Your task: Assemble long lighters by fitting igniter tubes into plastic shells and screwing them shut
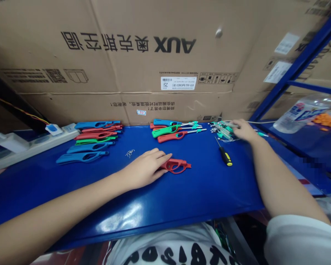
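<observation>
Bench: blue table (195,191), cardboard box (154,55) behind it.
L hand: left hand (146,168) lies flat, fingers long & close together, pressing on red shell (178,165) at mid-table.
R hand: right hand (244,130) at far-right rear, fingers curled onto pile of clear/teal parts (223,131); I can't tell if they pinch one.
Btwn hands: screwdriver (224,155), blk/yellow, lying free.
Near L fingertips: screws (130,153), small heap, apart from hand.
Rear ctr: assembled lighters (176,131).
Rear left: shell halves (91,145), in a row.
</observation>
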Available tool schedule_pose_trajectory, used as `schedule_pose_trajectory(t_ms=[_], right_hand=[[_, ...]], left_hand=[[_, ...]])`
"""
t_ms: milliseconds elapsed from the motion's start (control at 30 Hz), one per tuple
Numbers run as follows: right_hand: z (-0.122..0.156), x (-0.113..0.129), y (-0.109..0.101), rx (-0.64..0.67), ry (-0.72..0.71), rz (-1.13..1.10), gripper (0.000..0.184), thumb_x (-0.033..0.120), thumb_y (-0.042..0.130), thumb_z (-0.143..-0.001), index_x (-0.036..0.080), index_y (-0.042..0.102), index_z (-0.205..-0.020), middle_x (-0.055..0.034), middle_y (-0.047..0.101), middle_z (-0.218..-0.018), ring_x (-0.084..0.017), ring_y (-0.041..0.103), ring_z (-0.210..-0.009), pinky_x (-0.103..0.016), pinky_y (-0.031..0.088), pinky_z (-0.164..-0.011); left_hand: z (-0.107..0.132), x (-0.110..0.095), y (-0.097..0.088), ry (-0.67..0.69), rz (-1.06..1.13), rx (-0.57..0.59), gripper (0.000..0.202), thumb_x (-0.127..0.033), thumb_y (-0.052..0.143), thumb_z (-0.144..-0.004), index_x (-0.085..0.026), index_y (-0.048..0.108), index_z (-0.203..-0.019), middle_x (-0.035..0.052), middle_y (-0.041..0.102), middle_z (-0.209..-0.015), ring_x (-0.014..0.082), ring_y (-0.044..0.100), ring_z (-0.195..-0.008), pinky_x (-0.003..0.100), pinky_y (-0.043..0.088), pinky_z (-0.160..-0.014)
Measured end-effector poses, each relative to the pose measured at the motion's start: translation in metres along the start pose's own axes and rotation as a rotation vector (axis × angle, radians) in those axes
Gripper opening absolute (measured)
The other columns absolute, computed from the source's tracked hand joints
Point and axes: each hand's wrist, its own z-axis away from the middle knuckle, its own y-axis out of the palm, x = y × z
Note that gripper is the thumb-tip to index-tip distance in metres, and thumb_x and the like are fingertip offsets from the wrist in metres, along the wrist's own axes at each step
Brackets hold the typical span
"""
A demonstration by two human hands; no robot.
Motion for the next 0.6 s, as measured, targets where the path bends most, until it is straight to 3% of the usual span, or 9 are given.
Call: schedule_pose_trajectory(t_ms=[67,167,267,333,433,533,600], right_hand=[[-0.001,-0.004,0.003,-0.01,0.015,-0.032,0.022,0.003,0.051,-0.068,0.02,0.06,-0.078,-0.008,0.057,-0.08,-0.023,0.051,-0.081,-0.036,0.038,-0.074],[-0.005,0.006,-0.001,-0.071,0.035,-0.074,0.026,0.004,0.053,-0.066,0.019,0.064,-0.084,-0.0129,0.062,-0.09,-0.027,0.054,-0.092,-0.041,0.041,-0.084],[-0.007,0.039,-0.006,-0.116,-0.051,-0.111,0.026,0.01,0.055,-0.072,0.019,0.066,-0.093,-0.016,0.064,-0.103,-0.029,0.057,-0.1,-0.045,0.043,-0.091],[-0.004,0.074,-0.003,-0.068,-0.231,-0.161,0.02,0.018,0.053,-0.08,0.02,0.068,-0.095,-0.0146,0.066,-0.104,-0.029,0.061,-0.099,-0.047,0.046,-0.092],[0.007,0.131,0.014,0.06,-0.37,-0.178,0.019,0.029,0.054,-0.09,0.023,0.07,-0.099,-0.0097,0.071,-0.107,-0.028,0.064,-0.104,-0.047,0.047,-0.097],[0.02,0.171,0.036,0.292,-0.523,-0.018,0.043,0.036,0.053,-0.094,0.022,0.059,-0.134,-0.0137,0.055,-0.144,-0.036,0.048,-0.133,-0.058,0.038,-0.106],[0.025,0.184,0.047,0.376,-0.508,0.023,0.052,0.039,0.052,-0.095,0.017,0.051,-0.142,-0.0178,0.047,-0.152,-0.039,0.041,-0.139,-0.06,0.036,-0.107]], left_hand=[[0.002,-0.001,-0.005,0.035,-0.067,0.022,0.046,-0.024,0.054,-0.098,-0.012,0.051,-0.143,0.0157,0.064,-0.121,0.0296,0.057,-0.114,0.043,0.047,-0.098],[0.009,-0.004,-0.016,0.061,-0.086,0.107,0.05,-0.014,0.057,-0.092,-0.013,0.052,-0.142,0.0138,0.064,-0.117,0.0272,0.06,-0.108,0.038,0.048,-0.094],[0.019,-0.005,-0.032,0.038,-0.035,0.178,0.052,-0.006,0.059,-0.082,-0.019,0.061,-0.133,0.0081,0.064,-0.108,0.0237,0.064,-0.098,0.031,0.048,-0.083],[0.027,0.001,-0.046,-0.019,0.034,0.204,0.048,-0.005,0.058,-0.078,-0.023,0.067,-0.122,0.005,0.064,-0.105,0.0208,0.065,-0.092,0.028,0.047,-0.079],[0.044,0.026,-0.069,-0.14,0.109,0.181,0.042,-0.007,0.055,-0.08,-0.025,0.07,-0.115,0.0028,0.065,-0.107,0.0179,0.064,-0.09,0.026,0.046,-0.08],[0.067,0.067,-0.09,-0.325,0.007,0.039,0.032,-0.013,0.062,-0.078,-0.018,0.071,-0.109,0.0049,0.068,-0.106,0.0206,0.062,-0.093,0.028,0.044,-0.083],[0.083,0.094,-0.101,-0.482,-0.074,-0.019,0.034,-0.016,0.064,-0.079,-0.015,0.07,-0.112,0.0047,0.068,-0.106,0.019,0.061,-0.091,0.026,0.043,-0.081]])
